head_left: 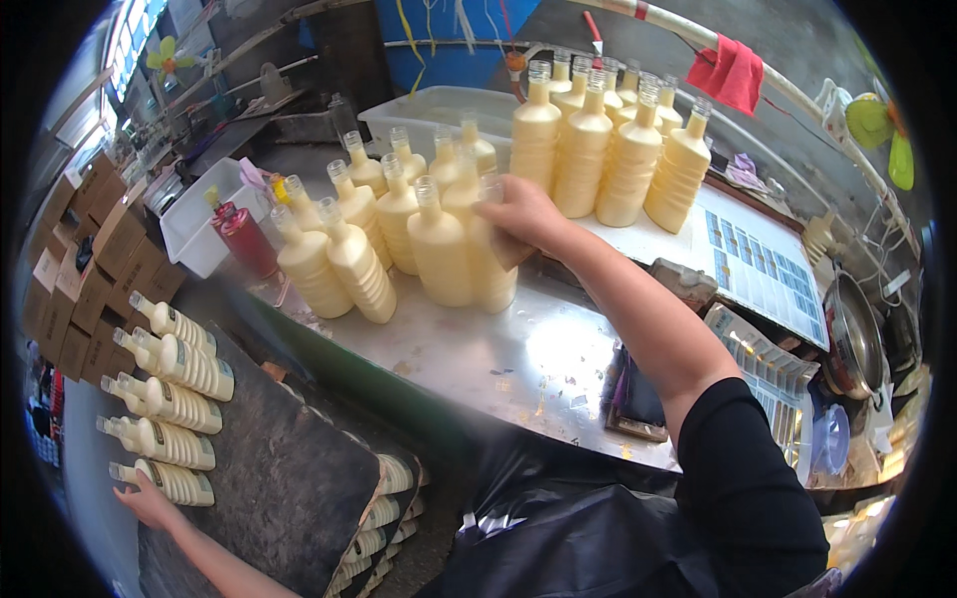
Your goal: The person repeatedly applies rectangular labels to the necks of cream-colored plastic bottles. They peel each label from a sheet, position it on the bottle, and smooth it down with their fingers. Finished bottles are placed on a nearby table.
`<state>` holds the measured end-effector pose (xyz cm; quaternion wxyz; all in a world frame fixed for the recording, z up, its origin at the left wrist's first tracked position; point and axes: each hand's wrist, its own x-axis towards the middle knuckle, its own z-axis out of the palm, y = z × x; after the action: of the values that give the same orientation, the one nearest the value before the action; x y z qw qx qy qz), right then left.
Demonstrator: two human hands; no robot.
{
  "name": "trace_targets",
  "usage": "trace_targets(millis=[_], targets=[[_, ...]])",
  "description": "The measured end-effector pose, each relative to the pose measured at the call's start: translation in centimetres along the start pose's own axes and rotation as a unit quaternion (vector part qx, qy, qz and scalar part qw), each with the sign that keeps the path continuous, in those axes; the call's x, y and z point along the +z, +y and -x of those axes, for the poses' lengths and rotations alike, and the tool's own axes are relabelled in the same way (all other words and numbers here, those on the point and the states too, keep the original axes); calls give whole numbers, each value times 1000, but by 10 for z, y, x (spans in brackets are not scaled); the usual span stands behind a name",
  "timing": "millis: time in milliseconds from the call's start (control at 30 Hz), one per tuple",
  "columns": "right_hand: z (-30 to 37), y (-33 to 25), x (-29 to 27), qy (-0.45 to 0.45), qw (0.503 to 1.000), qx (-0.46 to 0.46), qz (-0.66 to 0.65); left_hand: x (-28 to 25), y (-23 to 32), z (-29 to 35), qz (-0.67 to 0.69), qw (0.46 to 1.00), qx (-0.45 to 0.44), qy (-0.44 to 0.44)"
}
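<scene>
Yellow bottle gripped by right hand; left hand touches lying bottles

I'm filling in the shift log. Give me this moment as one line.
right hand: grips upright cream bottle on metal table | left hand: at laid-down bottle on dark board

Bare steel tabletop lies open before crowded upright yellow bottles.
</scene>
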<state>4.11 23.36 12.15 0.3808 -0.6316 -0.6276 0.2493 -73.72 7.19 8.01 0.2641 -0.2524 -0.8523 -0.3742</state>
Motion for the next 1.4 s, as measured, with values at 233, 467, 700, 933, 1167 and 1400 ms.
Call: trace_targets(millis=[233, 467, 700, 933, 1167, 1400], targets=[[62, -21, -27, 113, 979, -108, 129, -82, 223, 221, 406, 884, 142, -184], [135, -58, -106, 184, 968, -69, 157, -163, 394, 453, 554, 536, 271, -576], [211, 20, -189, 43, 990, 131, 9, -193, 438, 540, 493, 246, 73, -832], [294, 122, -164, 109, 946, 243, -184, -201, 463, 603, 394, 229, 79, -887], [349, 136, -166, 191, 936, 281, -93, -203, 464, 609, 385, 334, 136, -849], [505, 122, -133, 124, 916, 256, 283, -213, 440, 605, 408, 343, 200, -822]])
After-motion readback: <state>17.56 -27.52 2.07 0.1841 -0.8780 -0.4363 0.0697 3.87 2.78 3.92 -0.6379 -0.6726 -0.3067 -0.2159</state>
